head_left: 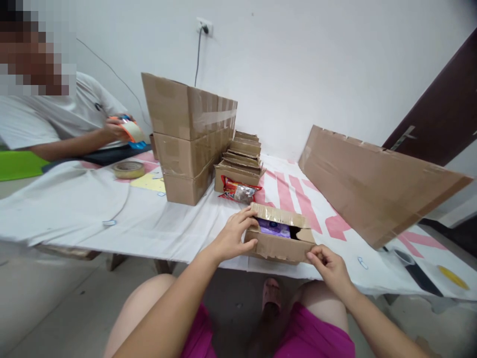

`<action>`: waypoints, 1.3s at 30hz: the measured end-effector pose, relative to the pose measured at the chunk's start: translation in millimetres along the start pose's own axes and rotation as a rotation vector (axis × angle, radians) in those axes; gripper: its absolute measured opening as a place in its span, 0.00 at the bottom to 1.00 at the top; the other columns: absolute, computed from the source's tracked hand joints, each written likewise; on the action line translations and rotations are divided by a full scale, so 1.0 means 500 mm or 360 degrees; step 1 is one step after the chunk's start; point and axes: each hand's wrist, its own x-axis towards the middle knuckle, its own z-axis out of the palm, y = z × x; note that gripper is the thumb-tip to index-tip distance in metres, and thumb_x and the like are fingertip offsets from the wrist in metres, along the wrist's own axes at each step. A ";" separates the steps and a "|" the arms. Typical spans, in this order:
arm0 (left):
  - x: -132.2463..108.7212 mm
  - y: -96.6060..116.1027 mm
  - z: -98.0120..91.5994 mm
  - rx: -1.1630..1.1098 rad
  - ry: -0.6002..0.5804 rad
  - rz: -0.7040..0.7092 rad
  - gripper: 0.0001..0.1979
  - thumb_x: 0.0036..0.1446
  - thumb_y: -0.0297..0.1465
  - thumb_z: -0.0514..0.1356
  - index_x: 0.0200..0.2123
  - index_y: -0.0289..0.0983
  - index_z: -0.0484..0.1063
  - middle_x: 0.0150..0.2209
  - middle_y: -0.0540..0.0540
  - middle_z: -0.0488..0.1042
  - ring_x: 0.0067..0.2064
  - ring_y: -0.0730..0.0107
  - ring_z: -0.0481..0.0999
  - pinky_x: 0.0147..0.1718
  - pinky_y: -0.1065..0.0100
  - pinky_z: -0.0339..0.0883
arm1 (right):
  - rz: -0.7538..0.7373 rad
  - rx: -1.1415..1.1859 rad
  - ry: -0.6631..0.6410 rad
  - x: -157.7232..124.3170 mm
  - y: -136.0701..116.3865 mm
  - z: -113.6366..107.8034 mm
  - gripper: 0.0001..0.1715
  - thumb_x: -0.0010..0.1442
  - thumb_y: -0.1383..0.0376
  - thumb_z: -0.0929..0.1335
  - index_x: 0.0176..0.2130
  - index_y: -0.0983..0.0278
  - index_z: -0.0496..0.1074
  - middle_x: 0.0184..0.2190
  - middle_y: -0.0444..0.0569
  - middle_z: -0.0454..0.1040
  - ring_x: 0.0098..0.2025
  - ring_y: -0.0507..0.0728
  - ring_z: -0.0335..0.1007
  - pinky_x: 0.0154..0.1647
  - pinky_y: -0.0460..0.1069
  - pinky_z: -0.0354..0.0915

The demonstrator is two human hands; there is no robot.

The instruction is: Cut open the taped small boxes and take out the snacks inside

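Note:
A small cardboard box (283,247) sits at the table's front edge with its top partly open. Through the gap shows a purple packet (274,227) lying inside; the rest of the contents is hidden. My left hand (235,232) grips the box's left end, thumb at the front and fingers over the top edge. At the front right corner, my right hand (328,266) pinches the cardboard between thumb and fingers. Just behind the box lies a red snack packet (239,191) with a clear window.
Stacked taped cartons (179,154) stand at left centre, beside a row of open boxes (238,174). A large cardboard sheet (372,184) leans at right. A tape roll (128,169) lies at left, where a co-worker (85,114) holds a tape dispenser (132,132).

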 end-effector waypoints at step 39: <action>-0.004 0.006 0.001 -0.0017 -0.0006 0.0021 0.13 0.50 0.29 0.62 0.41 0.40 0.70 0.60 0.42 0.65 0.67 0.51 0.55 0.62 0.49 0.54 | -0.1190 -0.0729 -0.0579 0.244 -0.119 0.051 0.11 0.63 0.74 0.60 0.36 0.63 0.70 0.44 0.54 0.73 0.46 0.57 0.68 0.47 0.52 0.66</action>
